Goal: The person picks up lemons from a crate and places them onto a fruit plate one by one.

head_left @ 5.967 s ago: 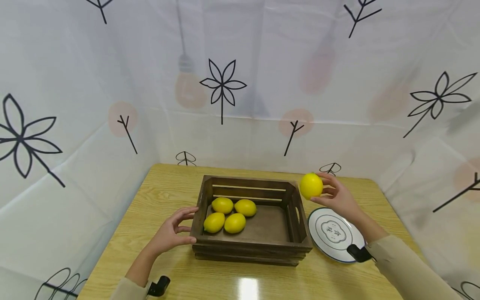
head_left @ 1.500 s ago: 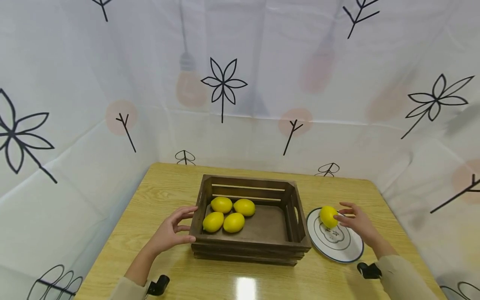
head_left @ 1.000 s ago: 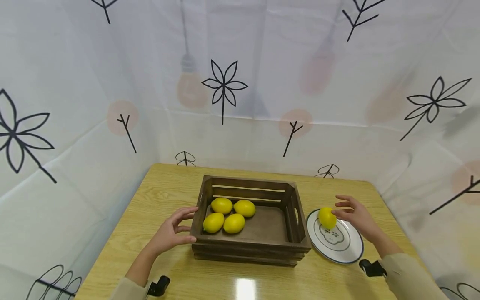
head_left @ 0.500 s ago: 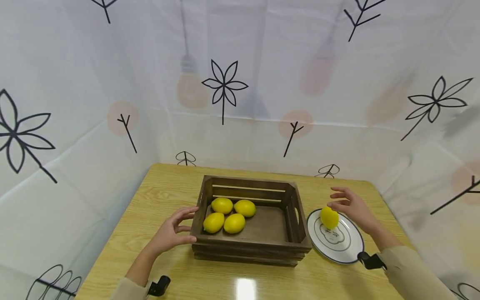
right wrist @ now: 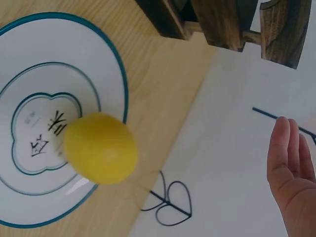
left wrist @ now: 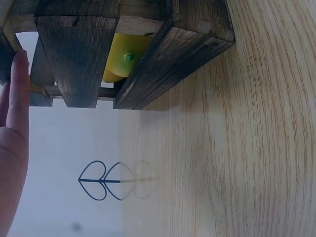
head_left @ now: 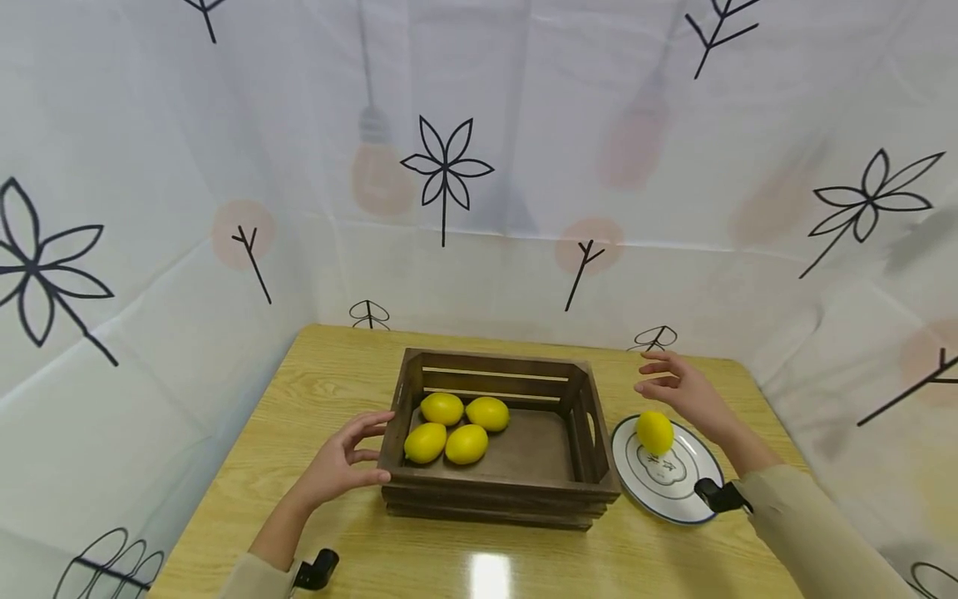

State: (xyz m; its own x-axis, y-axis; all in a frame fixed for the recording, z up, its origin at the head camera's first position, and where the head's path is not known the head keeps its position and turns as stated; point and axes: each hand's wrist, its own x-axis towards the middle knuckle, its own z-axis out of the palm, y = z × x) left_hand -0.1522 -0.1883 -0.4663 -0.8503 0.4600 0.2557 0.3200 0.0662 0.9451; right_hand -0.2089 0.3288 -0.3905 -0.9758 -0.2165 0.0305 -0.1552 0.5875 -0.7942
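Observation:
On the table stands a dark wooden crate with several yellow lemons gathered in its left half. My left hand rests against the crate's left end, thumb by the front corner and fingers spread along the side; the left wrist view shows a straight finger against the slats. To the right of the crate, a single lemon sits on the white plate, towards its back edge. My right hand, holding nothing, hovers beyond that lemon with its fingers loosely bent.
The wooden table reaches back to a white patterned cloth that hangs behind and along both sides. The plate, blue-rimmed, stands close beside the crate's right end.
The right hand brought a lemon from beside the crate's back right corner down to the plate, let it go, then rose away towards the back left. The left hand stayed on the crate.

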